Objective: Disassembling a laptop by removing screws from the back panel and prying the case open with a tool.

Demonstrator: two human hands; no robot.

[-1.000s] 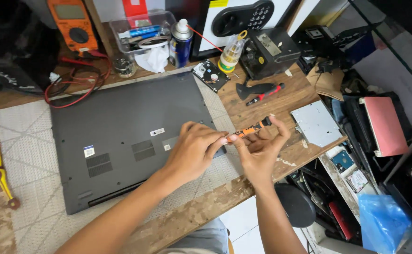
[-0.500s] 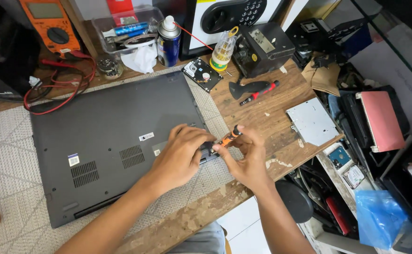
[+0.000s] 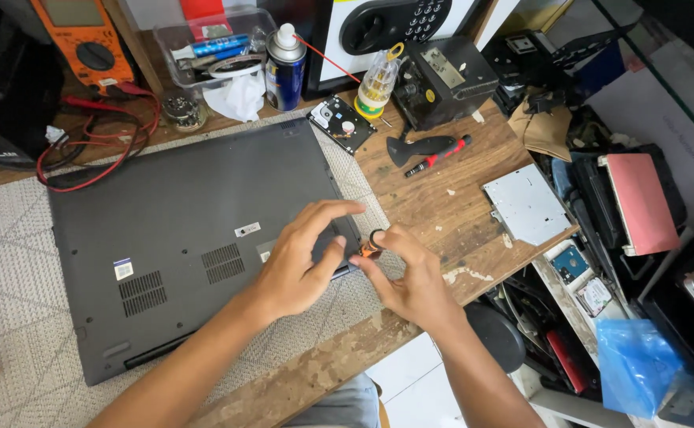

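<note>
A dark grey laptop (image 3: 181, 230) lies upside down on a pale woven mat (image 3: 14, 238). My right hand (image 3: 410, 277) grips a small orange-handled screwdriver (image 3: 372, 244), held upright at the laptop's near right corner. My left hand (image 3: 303, 257) rests on that same corner, fingers spread, thumb and fingertips next to the screwdriver's tip. The tip itself is hidden by my fingers.
On the wooden bench (image 3: 442, 198) lie a bare hard drive (image 3: 341, 123), a black-and-red screwdriver (image 3: 434, 152), a metal drive caddy (image 3: 525, 204), a spray can (image 3: 285, 67), a bit-set bottle (image 3: 379, 79) and an orange multimeter (image 3: 85, 43) with red leads. Cluttered parts fill the right side.
The screwdriver went from lying sideways between both hands to standing upright at the laptop's corner. My left hand let go of it and spread onto the laptop.
</note>
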